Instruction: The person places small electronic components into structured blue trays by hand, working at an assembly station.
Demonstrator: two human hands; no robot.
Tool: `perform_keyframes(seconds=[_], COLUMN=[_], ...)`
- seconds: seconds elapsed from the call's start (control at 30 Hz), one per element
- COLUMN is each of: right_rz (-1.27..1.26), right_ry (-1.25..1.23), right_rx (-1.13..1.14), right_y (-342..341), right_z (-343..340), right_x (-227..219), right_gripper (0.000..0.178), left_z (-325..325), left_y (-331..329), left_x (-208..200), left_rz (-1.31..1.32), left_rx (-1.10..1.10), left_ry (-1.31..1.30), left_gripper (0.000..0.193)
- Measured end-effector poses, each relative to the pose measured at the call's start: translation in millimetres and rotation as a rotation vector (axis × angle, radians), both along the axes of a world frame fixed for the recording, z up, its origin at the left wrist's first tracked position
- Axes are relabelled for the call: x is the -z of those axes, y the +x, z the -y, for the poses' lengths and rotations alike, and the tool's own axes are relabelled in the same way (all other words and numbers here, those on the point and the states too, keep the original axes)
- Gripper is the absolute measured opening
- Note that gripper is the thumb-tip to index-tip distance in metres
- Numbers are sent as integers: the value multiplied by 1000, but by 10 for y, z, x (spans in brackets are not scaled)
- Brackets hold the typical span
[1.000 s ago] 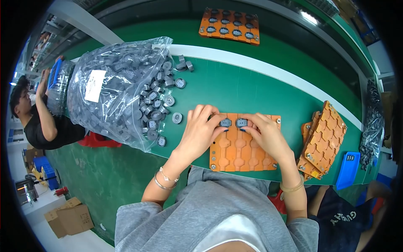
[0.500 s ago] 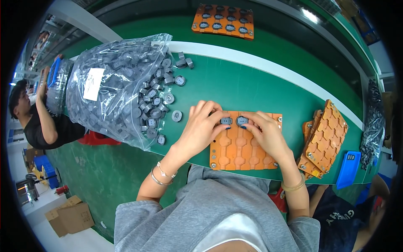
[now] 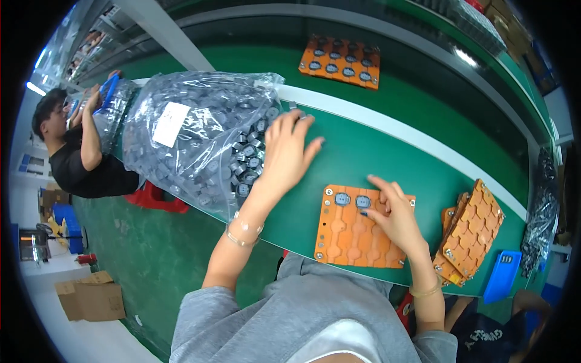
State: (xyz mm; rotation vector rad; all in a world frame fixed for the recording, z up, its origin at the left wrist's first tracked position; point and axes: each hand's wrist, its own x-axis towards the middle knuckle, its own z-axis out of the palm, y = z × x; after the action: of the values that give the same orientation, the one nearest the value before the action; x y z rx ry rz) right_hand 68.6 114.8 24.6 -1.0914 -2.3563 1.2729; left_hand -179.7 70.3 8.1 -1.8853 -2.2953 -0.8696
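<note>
An orange fixture plate with rows of shaped recesses lies on the green bench in front of me. Two round grey plastic parts sit side by side in its far row. My right hand hovers at the second of these, thumb and fingers apart and holding nothing. Farther left, my left hand reaches over the bench with its fingers spread, beside a heap of loose grey parts. The heap spills from the mouth of a clear plastic bag, and my hand hides some of it.
More orange plates are stacked at the right, near a blue tray and another bag of dark parts. A filled orange plate lies beyond the white rail. A co-worker is at the left, another person at the lower right.
My left hand has let go of the first grey part and moved far left to the loose parts. My right hand has opened off the second part. The view has shifted.
</note>
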Motion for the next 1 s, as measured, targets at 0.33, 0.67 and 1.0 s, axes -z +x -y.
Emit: perform_keyframes(seconds=[0.33,0.67,1.0], right_rz=[-121,-264,-241], right_ry=[-105,-84,-173], right_rx=[-56,81,-6], right_y=[176,-70,-687], right_z=[3,-46,-451], right_x=[104,10,280], right_gripper=[66,32,27], left_z=[-398,67,69], left_y=[-168,288,384], left_x=[273,108,311], left_rz=[-167,516,784], left_rx=[-243,219,348], left_ry=[-148,29,-4], left_gripper=[38,25,44])
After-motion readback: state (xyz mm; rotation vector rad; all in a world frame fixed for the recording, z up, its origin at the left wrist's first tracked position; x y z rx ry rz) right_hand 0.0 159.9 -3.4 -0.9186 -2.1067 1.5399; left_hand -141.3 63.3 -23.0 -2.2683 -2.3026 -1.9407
